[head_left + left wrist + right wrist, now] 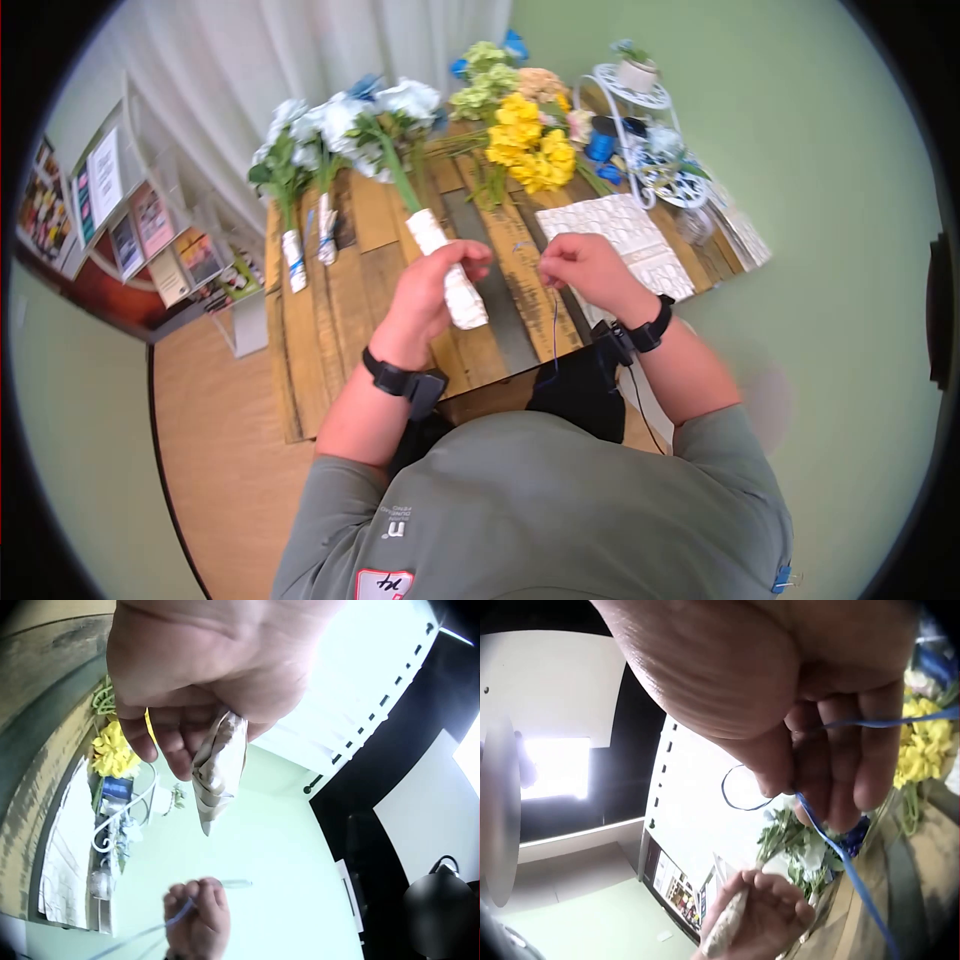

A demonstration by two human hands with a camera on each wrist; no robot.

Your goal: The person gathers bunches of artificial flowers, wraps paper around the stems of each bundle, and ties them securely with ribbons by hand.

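My left hand point(420, 295) holds a bouquet by its stem end, which is wrapped in crumpled white paper point(465, 305). The thumb lies across the wrap, and in the left wrist view the paper end point(220, 776) pokes out below the palm. Green stems point(400, 180) run from the wrap up to pale blue-white flowers point(410, 100). To the right, apart from the bouquet, my right hand point(595, 272) pinches a thin blue ribbon point(847, 862) between thumb and fingers. The ribbon makes a small loop beside the thumb, and one length hangs toward the table's front edge.
Two more bouquets with white-wrapped stems point(293, 262) lie at the left of the wooden table point(330, 370). Yellow flowers point(540, 150) lie at the back. A white textured sheet point(620, 235), a blue ribbon spool point(601, 140) and a white metal stand point(635, 90) are on the right.
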